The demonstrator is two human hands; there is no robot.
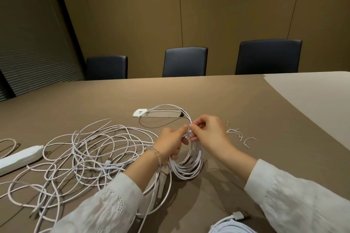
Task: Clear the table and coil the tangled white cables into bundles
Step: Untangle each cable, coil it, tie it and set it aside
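Note:
My left hand [173, 143] grips a coil of white cable [186, 164] that hangs upright above the brown table [227, 104]. At the top of that coil, my right hand [207, 134] pinches the cable with thumb and fingers curled. A free loop of the same cable [166, 107] arcs back over the table. A tangled heap of white cables [91, 155] lies spread on the table to the left of my hands. A finished white bundle with a USB plug [233, 222] sits at the near edge.
A white power strip [19, 158] lies at the left. A table socket panel [159, 113] is set into the surface behind my hands. Short wire ties [239, 134] lie to the right. Three dark chairs [184, 61] stand along the far edge.

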